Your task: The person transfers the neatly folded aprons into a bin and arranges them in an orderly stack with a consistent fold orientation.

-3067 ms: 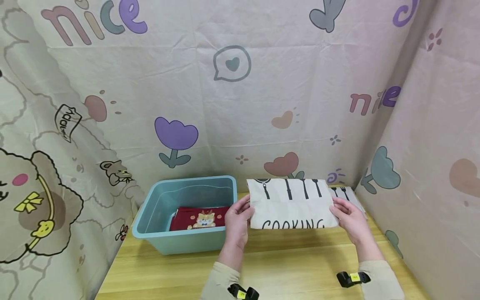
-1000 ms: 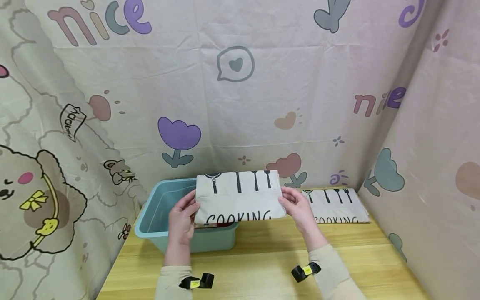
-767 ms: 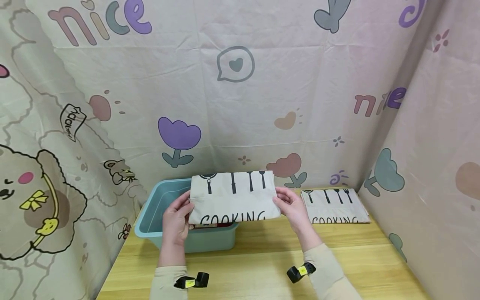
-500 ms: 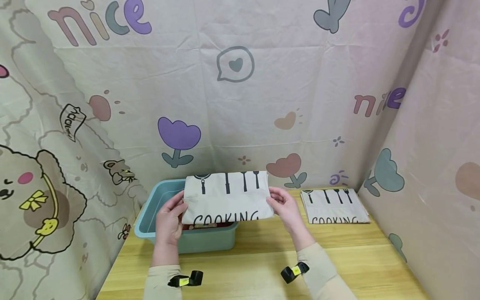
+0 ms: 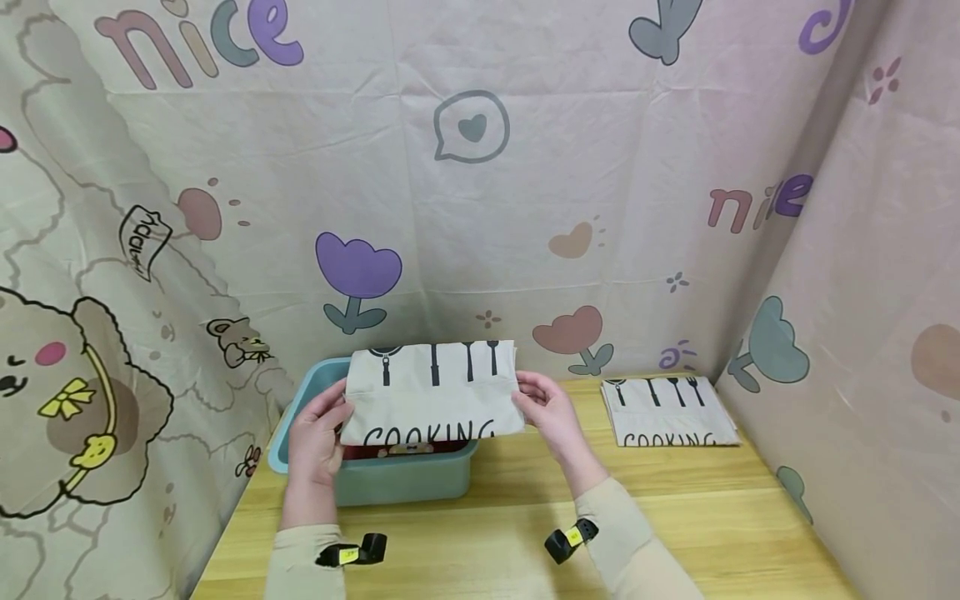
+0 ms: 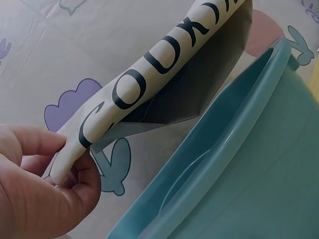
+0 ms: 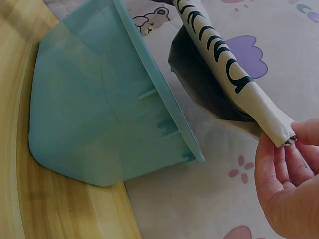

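A folded white cloth (image 5: 435, 400), printed with dark kitchen utensils and the word COOKING, is held level above the blue plastic bin (image 5: 405, 485). My left hand (image 5: 317, 437) pinches its left edge between thumb and fingers. The opposite edge is pinched by my right hand (image 5: 553, 417). In the left wrist view, the cloth's folded front edge (image 6: 129, 92) shows, with a dark grey underside. The right wrist view has the cloth (image 7: 219, 55) over the bin's rim, not touching it. Inside the bin lies a folded red cloth (image 5: 450, 447), mostly hidden beneath the white one.
A second folded white cloth (image 5: 675, 414) with the same print lies at the right back of the wooden table (image 5: 510, 533). Patterned fabric (image 5: 480, 208) hangs behind the table and along both sides. Black cameras are strapped to both wrists.
Both hands have carried the folded white cloth leftward, from the table's right side to over the bin. The second white cloth, partly hidden earlier, is now in full view.
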The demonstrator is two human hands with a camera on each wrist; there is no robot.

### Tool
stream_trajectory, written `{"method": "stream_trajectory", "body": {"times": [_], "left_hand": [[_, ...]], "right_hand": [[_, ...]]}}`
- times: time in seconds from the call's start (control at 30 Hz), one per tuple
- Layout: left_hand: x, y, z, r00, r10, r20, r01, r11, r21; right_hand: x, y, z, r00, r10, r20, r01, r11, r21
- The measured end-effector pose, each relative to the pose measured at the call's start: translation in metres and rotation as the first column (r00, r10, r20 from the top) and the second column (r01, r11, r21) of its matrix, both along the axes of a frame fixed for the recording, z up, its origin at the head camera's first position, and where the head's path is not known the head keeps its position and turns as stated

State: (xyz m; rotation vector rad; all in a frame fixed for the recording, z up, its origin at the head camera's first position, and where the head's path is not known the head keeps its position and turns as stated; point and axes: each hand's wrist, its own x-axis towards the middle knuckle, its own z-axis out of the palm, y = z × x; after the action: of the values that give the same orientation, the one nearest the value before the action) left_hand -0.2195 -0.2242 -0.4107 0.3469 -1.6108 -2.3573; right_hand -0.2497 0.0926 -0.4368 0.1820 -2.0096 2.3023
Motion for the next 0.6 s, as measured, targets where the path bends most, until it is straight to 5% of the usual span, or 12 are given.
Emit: {"method": "stream_trajectory", "body": {"times": [0.3,0.6], "left_hand": [[-0.001,-0.015,0.002,1.000,-0.016,-0.014,0.017,1.000,0.018],[-0.003,-0.029,0.009,0.999,0.002,0.048,-0.002,1.000,0.004]], "right_hand": [[-0.002,-0.014,0.002,1.000,0.026,0.000,-0.026,0.999,0.021],[-0.004,-0.028,0.007,0.999,0.045,-0.002,-0.045,0.998,0.052]]}}
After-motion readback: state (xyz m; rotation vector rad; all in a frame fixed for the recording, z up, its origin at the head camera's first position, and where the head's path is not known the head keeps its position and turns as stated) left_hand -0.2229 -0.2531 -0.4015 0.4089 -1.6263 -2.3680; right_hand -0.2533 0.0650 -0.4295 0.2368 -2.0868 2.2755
